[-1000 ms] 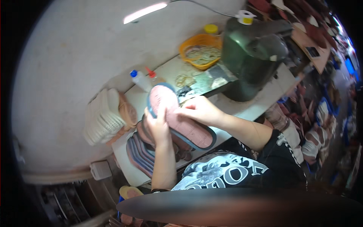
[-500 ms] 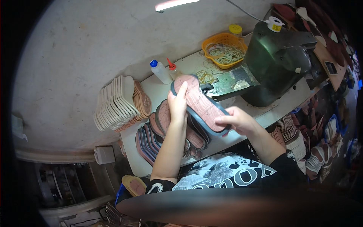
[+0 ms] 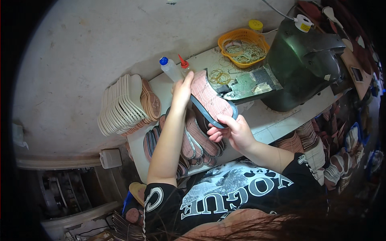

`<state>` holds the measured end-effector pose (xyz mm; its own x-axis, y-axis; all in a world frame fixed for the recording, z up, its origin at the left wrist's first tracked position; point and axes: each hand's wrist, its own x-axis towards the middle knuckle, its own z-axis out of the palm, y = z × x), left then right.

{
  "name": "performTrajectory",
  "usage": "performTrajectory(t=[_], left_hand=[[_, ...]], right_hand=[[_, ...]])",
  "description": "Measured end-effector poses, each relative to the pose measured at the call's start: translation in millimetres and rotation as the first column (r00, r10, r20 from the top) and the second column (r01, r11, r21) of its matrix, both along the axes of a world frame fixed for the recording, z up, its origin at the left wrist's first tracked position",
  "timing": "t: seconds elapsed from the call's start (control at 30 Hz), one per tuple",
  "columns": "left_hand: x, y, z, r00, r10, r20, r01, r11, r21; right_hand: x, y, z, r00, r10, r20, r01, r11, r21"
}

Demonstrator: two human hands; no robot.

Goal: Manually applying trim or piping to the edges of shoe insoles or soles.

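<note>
A pink shoe sole with a dark grey-blue edge [image 3: 213, 100] is held up at a tilt over the table, its patterned pink face toward me. My left hand [image 3: 183, 92] is closed round its far end, thumb along the edge. At the near end, my right hand [image 3: 236, 130] pinches the rim, thumb on the pink face and fingers curled below. Just beyond the sole is the flat arm [image 3: 253, 84] of a dark green machine [image 3: 303, 64]. Under my hands lie several more pink soles [image 3: 193, 140] with dark edges, partly hidden by my left forearm.
A row of white soles [image 3: 122, 104] and tan ones [image 3: 150, 100] stands at the left. Behind are a blue-capped bottle [image 3: 172, 71], a red-tipped bottle [image 3: 184, 64] and an orange basket [image 3: 222, 43] of cords. Stacked soles [image 3: 289, 144] sit beyond the table's right edge.
The sole has shifted slightly left and toward me. My left hand has slid to its left edge, and my right hand has moved left and turned, its curled fingers now showing. The view has shifted slightly.
</note>
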<state>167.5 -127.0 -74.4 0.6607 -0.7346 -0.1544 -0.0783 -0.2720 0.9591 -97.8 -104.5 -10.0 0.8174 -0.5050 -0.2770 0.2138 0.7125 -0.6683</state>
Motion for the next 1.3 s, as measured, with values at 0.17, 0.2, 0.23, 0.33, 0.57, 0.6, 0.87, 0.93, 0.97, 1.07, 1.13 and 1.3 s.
performTrajectory(t=[0.17, 0.2, 0.23, 0.33, 0.57, 0.6, 0.87, 0.93, 0.97, 1.07, 1.13, 1.3], left_hand=[[-24, -10, 67, 0.609, -0.113, 0.785, 0.249, 0.967, -0.054], [-16, -9, 83, 0.536, -0.318, 0.782, 0.450, 0.891, 0.054], [-16, -7, 99, 0.423, -0.499, 0.756, 0.603, 0.778, 0.175], [-15, -14, 117, 0.107, -0.740, 0.664, 0.716, 0.521, 0.465], [-11, -31, 131, 0.141, -0.974, 0.177, 0.733, 0.223, 0.642], [-10, -27, 131, 0.163, -0.970, 0.178, 0.759, 0.238, 0.606], [-17, -4, 132, 0.269, -0.908, 0.322, 0.680, 0.416, 0.604], [-20, 3, 131, 0.327, -0.899, 0.292, 0.686, 0.438, 0.581], [-22, 7, 131, 0.380, -0.887, 0.263, 0.692, 0.461, 0.556], [-33, 17, 135, 0.460, -0.854, 0.242, 0.641, 0.508, 0.575], [-41, 24, 136, 0.467, -0.843, 0.267, 0.621, 0.528, 0.579], [-52, 32, 132, 0.569, -0.816, 0.099, 0.620, 0.505, 0.601]], right_hand=[[13, -10, -3, 0.997, -0.071, -0.031, 0.070, 0.996, -0.049], [15, -11, -2, 0.997, -0.063, -0.039, 0.061, 0.997, -0.046], [17, -13, -2, 0.998, -0.048, -0.050, 0.046, 0.998, -0.048], [23, -17, -1, 0.997, -0.017, -0.073, 0.013, 0.998, -0.055], [27, -22, 8, 0.993, -0.002, -0.120, -0.002, 0.999, -0.036], [27, -23, 11, 0.993, 0.007, -0.120, -0.011, 0.999, -0.032], [25, -29, 21, 0.979, 0.054, -0.197, -0.058, 0.998, -0.014], [25, -31, 21, 0.979, 0.047, -0.199, -0.053, 0.998, -0.026], [24, -31, 18, 0.978, 0.044, -0.206, -0.050, 0.998, -0.028], [22, -35, 17, 0.979, 0.061, -0.197, -0.068, 0.997, -0.026], [21, -35, 20, 0.977, 0.051, -0.208, -0.058, 0.998, -0.029], [17, -42, 17, 0.973, 0.075, -0.220, -0.089, 0.994, -0.056]])
